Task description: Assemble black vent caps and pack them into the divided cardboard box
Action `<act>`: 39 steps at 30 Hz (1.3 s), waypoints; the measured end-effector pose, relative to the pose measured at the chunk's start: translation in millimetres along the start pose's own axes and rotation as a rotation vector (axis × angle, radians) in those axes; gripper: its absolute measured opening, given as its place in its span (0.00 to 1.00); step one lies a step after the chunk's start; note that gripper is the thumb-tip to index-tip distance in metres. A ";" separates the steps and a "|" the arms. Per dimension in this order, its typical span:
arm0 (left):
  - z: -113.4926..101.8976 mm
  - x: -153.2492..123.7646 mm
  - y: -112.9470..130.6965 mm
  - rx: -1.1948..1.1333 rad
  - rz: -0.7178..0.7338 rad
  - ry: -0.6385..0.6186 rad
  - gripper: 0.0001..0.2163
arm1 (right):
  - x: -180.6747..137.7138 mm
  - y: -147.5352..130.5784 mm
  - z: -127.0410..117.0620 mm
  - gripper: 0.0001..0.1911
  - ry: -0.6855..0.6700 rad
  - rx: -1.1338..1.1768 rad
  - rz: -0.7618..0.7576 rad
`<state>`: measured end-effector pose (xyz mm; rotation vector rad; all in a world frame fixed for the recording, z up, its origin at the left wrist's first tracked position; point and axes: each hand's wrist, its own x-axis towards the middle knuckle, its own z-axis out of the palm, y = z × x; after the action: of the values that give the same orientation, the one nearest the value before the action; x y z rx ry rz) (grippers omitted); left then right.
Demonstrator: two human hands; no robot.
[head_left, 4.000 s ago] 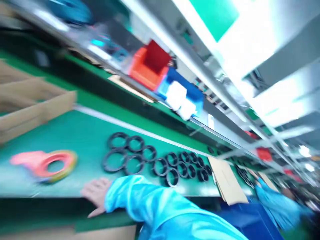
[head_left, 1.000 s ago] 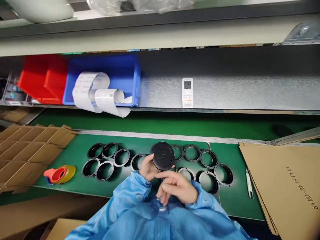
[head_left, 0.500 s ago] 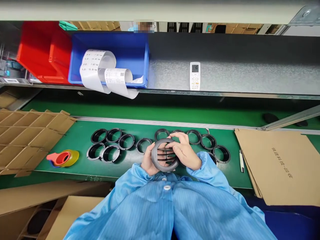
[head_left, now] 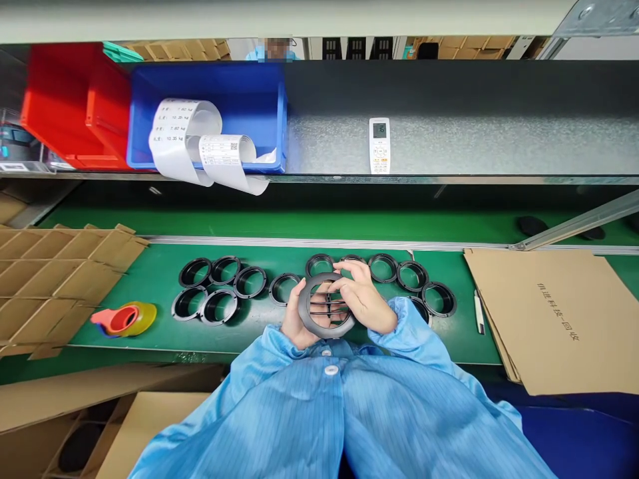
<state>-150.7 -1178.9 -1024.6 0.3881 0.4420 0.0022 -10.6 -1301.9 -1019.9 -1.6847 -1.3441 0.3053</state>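
Observation:
In front of my chest I hold a round black air vent (head_left: pixel 305 318) with thin slats across its opening. My left hand (head_left: pixel 293 323) grips it from the left and behind, the thumb on the rim and the fingers showing through the gaps. My right hand (head_left: pixel 370 303) is closed at the vent's upper right, its bent fingertips on the slats and rim. Black rings (head_left: pixel 219 307) stand in a group to the left on the green table (head_left: pixel 269 332). More black rings (head_left: pixel 412 275) are behind and right of my hands, some partly hidden.
On the left are a tape roll (head_left: pixel 142 319) and cardboard dividers (head_left: pixel 44 286). At right lie a white pen (head_left: pixel 479 313) and stacked cardboard sheets (head_left: pixel 559 326). The shelf above holds a red bin (head_left: pixel 60 106), a blue bin (head_left: pixel 249 93) with label rolls and a remote control (head_left: pixel 379 146).
The slats inside the vent look tilted differently, and its opening shows more of my left fingers. My right fingers have shifted slightly on it. The whole view has moved a little.

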 end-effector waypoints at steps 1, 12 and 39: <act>0.9 0.6 -0.4 0.005 -0.001 0.000 0.33 | -0.3 0.7 0.4 0.30 0.002 0.005 0.005; 5.5 6.9 -1.2 -0.004 -0.065 0.080 0.32 | -5.3 11.2 1.2 0.28 0.031 0.035 0.017; -18.8 57.7 -2.4 0.377 -0.359 0.470 0.30 | -141.6 207.6 -79.4 0.58 0.337 -0.695 1.037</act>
<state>-106.5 -1169.4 -1065.2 0.6787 0.9788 -0.3491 122.5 -1458.2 -1185.2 -2.7817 -0.2067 0.1092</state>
